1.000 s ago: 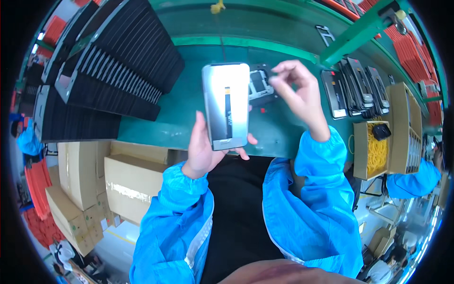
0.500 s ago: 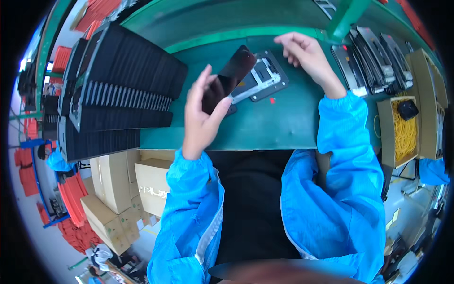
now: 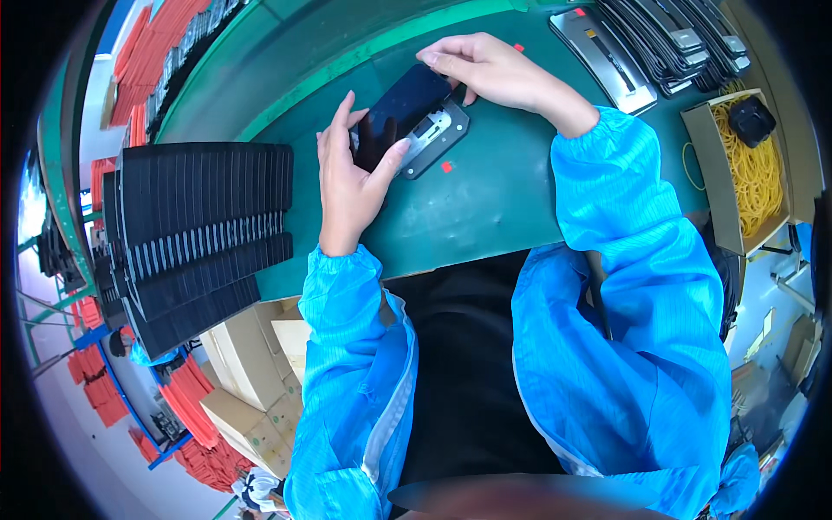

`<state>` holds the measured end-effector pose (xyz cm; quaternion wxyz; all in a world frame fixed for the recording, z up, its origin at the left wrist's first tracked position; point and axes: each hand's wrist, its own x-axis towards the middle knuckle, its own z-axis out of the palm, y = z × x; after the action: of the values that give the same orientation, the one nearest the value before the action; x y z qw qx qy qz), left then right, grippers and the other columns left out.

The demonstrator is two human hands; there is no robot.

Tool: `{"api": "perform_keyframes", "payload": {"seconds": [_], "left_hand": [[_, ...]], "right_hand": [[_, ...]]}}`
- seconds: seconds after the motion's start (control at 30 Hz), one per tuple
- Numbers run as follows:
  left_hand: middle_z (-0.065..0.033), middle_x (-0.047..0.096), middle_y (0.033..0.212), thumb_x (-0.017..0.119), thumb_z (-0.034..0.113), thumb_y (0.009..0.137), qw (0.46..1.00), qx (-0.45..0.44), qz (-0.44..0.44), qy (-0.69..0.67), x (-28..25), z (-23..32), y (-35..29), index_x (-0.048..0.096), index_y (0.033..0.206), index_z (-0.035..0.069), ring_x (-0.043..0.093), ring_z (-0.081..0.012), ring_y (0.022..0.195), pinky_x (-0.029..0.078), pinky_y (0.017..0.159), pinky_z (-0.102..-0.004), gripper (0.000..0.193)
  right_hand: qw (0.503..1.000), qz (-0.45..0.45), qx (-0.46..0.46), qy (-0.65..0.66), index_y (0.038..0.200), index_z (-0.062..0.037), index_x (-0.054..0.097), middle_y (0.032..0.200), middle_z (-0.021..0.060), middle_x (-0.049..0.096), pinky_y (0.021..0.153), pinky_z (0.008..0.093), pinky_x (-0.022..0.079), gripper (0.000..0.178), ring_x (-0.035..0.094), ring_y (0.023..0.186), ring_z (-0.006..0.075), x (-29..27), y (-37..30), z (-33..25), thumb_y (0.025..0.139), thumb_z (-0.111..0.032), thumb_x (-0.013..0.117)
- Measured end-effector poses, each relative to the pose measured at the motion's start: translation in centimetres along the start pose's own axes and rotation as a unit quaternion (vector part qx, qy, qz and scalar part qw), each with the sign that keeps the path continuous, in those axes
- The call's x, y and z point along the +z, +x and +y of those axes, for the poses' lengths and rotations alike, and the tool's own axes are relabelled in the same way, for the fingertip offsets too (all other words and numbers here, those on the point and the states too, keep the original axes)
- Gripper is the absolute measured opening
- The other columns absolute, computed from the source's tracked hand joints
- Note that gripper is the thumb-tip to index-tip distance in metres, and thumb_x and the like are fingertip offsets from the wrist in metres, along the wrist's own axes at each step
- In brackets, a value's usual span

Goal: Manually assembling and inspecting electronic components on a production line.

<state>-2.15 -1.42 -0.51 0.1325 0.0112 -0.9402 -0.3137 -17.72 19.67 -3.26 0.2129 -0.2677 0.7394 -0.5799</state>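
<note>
A dark, glossy phone screen (image 3: 406, 100) lies slanted above a dark fixture plate (image 3: 444, 143) with a bare metal part (image 3: 428, 130). My left hand (image 3: 351, 178) clasps the near left end of the screen, thumb on one side and fingers on the other. At the far right corner of the same screen is my right hand (image 3: 485, 71), its fingertips closed against the edge. The screen covers much of the plate and metal part beneath it. A small red tab (image 3: 447, 167) lies on the green mat near the plate.
To the left stands a long row of upright black trays (image 3: 204, 186). Flat silver-and-black panels (image 3: 602, 61) lie at the far right, beside more stacked ones (image 3: 663, 43). A cardboard box of yellow bands (image 3: 750, 173) holds a black object (image 3: 751, 121). Cardboard boxes (image 3: 247, 351) stand below the bench's left side.
My right hand has come in from the right to the screen's far corner. The left hand still holds the screen, now lower over the plate. The whole view has turned and shifted.
</note>
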Motion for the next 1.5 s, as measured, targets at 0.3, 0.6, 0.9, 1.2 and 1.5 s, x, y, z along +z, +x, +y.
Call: {"api": "perform_keyframes", "payload": {"seconds": [0.3, 0.6, 0.9, 1.2, 1.5], "left_hand": [[-0.0159, 0.064, 0.13, 0.089, 0.029, 0.076, 0.995, 0.072, 0.021, 0.069, -0.1, -0.2, -0.5, 0.045, 0.151, 0.006, 0.056, -0.0362, 0.127, 0.025, 0.12, -0.0608, 0.09], [-0.014, 0.064, 0.131, 0.093, 0.026, 0.07, 0.996, 0.071, 0.032, 0.046, -0.5, -1.3, -2.0, 0.047, 0.15, 0.007, 0.056, -0.0342, 0.129, 0.024, 0.12, -0.0607, 0.094], [-0.0124, 0.063, 0.133, 0.093, 0.025, 0.069, 0.996, 0.07, 0.041, 0.048, -0.3, -1.7, -2.1, 0.048, 0.149, 0.01, 0.055, -0.0341, 0.131, 0.019, 0.121, -0.0641, 0.094], [-0.0149, 0.062, 0.135, 0.092, 0.027, 0.07, 0.995, 0.07, 0.039, 0.063, -0.3, -0.9, -2.0, 0.044, 0.153, 0.01, 0.051, -0.038, 0.135, 0.019, 0.121, -0.0638, 0.097], [-0.0258, 0.051, 0.148, 0.084, 0.033, 0.083, 0.992, -0.036, -0.02, 0.119, -3.8, -2.2, -5.4, 0.057, 0.146, 0.009, 0.04, -0.0474, 0.143, 0.028, 0.119, -0.0597, 0.073]], "right_hand": [[0.984, -0.007, -0.11, -0.142, 0.141, -0.0088, 0.06, 0.115, 0.0111, 0.069, 0.075, 0.0317, 0.058, 0.048, 0.068, 0.091, 0.0175, 0.2, -0.3, 1.6, 0.096, -0.02, 0.074], [0.979, 0.0, -0.08, -0.186, 0.141, -0.0126, 0.059, 0.121, 0.0109, 0.063, 0.077, 0.0326, 0.057, 0.058, 0.067, 0.089, 0.0188, 1.4, -1.5, -0.2, 0.087, -0.017, 0.082], [0.976, 0.01, -0.096, -0.198, 0.139, -0.0112, 0.06, 0.12, 0.0098, 0.063, 0.077, 0.0317, 0.055, 0.061, 0.063, 0.087, 0.0168, 1.5, -1.2, -0.1, 0.084, -0.017, 0.084], [0.974, 0.006, -0.102, -0.2, 0.139, -0.0105, 0.061, 0.119, 0.0093, 0.064, 0.077, 0.0315, 0.054, 0.06, 0.06, 0.085, 0.0161, 1.3, -1.2, -0.3, 0.084, -0.015, 0.084], [0.954, -0.013, -0.159, -0.254, 0.134, -0.0077, 0.066, 0.119, 0.0128, 0.062, 0.088, 0.037, 0.053, 0.048, 0.063, 0.099, 0.0266, 1.4, -1.9, -0.7, 0.089, -0.013, 0.077]]}}
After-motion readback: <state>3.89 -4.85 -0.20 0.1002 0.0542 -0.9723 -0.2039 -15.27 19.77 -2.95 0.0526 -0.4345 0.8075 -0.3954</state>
